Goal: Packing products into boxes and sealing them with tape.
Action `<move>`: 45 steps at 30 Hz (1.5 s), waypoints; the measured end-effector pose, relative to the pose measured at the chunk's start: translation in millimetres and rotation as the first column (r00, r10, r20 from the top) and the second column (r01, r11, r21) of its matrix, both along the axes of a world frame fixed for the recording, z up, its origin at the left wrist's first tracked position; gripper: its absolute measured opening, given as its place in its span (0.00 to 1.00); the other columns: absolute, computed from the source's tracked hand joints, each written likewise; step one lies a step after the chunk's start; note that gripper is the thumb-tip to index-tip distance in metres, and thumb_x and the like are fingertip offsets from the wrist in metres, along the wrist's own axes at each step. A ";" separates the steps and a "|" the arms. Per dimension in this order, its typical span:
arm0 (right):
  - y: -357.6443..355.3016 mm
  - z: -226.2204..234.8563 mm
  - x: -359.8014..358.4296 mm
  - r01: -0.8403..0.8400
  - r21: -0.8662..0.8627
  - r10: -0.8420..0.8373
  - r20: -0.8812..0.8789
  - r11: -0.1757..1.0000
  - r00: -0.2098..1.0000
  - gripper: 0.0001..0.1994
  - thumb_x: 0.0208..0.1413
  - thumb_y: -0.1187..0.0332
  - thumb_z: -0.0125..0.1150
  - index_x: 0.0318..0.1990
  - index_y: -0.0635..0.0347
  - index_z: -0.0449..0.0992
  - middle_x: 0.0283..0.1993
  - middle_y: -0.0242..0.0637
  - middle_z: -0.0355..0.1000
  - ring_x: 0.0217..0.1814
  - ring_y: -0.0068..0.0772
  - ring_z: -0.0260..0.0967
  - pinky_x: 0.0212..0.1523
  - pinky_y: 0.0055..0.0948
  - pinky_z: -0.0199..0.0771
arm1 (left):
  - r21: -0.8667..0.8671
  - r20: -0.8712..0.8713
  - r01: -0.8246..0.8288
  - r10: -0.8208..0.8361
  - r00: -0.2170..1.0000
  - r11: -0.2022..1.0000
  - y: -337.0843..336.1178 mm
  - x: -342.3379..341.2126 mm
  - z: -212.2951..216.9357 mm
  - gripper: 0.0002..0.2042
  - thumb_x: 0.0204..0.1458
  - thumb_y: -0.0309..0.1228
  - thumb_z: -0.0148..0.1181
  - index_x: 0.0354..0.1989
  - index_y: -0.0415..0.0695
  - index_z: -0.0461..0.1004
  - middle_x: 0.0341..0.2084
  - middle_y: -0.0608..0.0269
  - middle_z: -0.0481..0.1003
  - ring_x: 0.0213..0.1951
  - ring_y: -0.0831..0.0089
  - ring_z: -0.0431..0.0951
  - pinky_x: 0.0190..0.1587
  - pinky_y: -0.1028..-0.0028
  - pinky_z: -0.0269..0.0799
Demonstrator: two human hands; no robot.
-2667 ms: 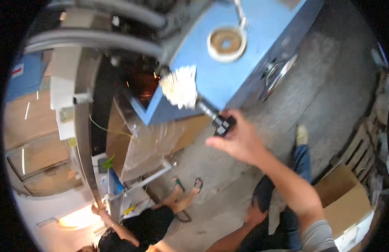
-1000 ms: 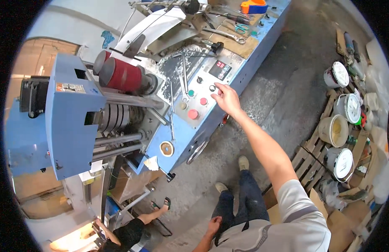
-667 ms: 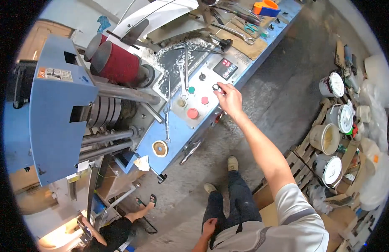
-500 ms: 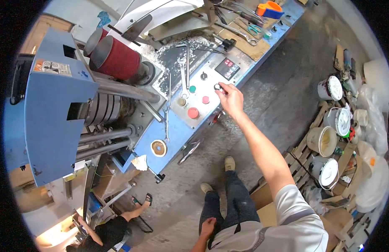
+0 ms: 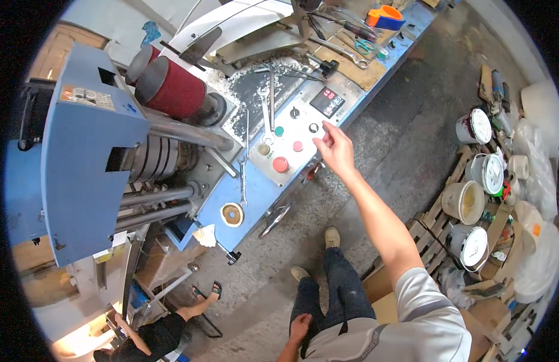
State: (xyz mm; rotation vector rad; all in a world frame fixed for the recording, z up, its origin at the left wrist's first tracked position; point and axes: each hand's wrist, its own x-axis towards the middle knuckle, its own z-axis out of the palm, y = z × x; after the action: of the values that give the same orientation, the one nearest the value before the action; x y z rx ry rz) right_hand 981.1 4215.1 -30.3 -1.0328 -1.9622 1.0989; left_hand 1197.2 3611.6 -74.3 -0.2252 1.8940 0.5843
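My right hand [image 5: 338,151] hangs just off the machine's control panel [image 5: 297,163], its thumb and fingers apart and holding nothing. Closest to its fingertips is a black rotary knob [image 5: 314,128]. Around that knob on the panel are a second black selector [image 5: 294,113], a green button [image 5: 279,131], a pink-red button [image 5: 298,146], a larger red button [image 5: 280,164] and a small digital display [image 5: 327,102] with lit digits. Low in the view, my left hand [image 5: 300,326] rests by my thigh, fingers loosely curled, with nothing visible in it.
Wrenches [image 5: 242,178] lie on the blue machine bed, near a round ring-shaped piece [image 5: 231,214]. Red rollers [image 5: 171,87] stand behind. Hand tools and an orange-blue tape dispenser [image 5: 385,17] lie farther along. Buckets [image 5: 463,202] line the right side. Another person [image 5: 149,338] is at lower left.
My right hand has let go of the black rotary knob and drawn back slightly, its fingers opening. My left hand stays by my thigh. The view has shifted slightly.
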 end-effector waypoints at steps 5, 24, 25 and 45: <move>-67.9 -9.2 70.9 -0.050 -0.178 0.056 0.032 0.983 0.998 0.16 0.55 0.62 0.63 0.45 0.65 0.76 0.31 0.45 0.75 0.30 0.40 0.74 0.33 0.41 0.73 | 0.051 -0.123 0.077 -0.070 0.990 0.996 2.8 -14.4 10.0 0.17 0.56 0.43 0.62 0.42 0.40 0.80 0.30 0.60 0.81 0.33 0.71 0.79 0.39 0.72 0.74; -399.8 -126.5 363.3 -0.258 -0.458 0.523 0.688 0.851 0.503 0.27 0.51 0.40 0.53 0.29 0.56 0.84 0.35 0.48 0.79 0.39 0.46 0.78 0.41 0.46 0.78 | 0.822 0.454 -0.154 -0.468 0.758 0.548 -117.3 18.0 256.6 0.28 0.60 0.35 0.58 0.66 0.36 0.60 0.59 0.56 0.70 0.59 0.68 0.69 0.64 0.67 0.63; -421.1 -113.7 351.1 -0.290 -0.338 0.444 0.736 0.895 0.512 0.27 0.52 0.41 0.52 0.29 0.57 0.84 0.34 0.48 0.79 0.38 0.47 0.78 0.41 0.46 0.78 | 0.825 0.418 -0.130 -0.440 0.795 0.550 -143.0 25.7 256.9 0.27 0.61 0.34 0.58 0.66 0.35 0.59 0.59 0.56 0.69 0.59 0.68 0.69 0.64 0.67 0.63; -972.4 -116.6 171.1 -0.816 -0.578 0.687 0.595 0.003 -0.419 0.19 0.50 0.51 0.59 0.24 0.59 0.81 0.23 0.42 0.77 0.25 0.40 0.74 0.32 0.45 0.74 | 0.789 -0.098 -0.438 0.792 0.602 0.430 -625.4 135.6 256.9 0.13 0.60 0.36 0.60 0.43 0.39 0.79 0.23 0.70 0.76 0.24 0.85 0.70 0.28 0.81 0.67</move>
State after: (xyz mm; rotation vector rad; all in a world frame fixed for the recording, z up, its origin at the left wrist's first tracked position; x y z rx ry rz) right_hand 1152.2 3242.6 -146.9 0.6484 -3.8770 0.9881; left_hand 1332.8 2986.1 182.6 -0.3284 1.8136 2.0389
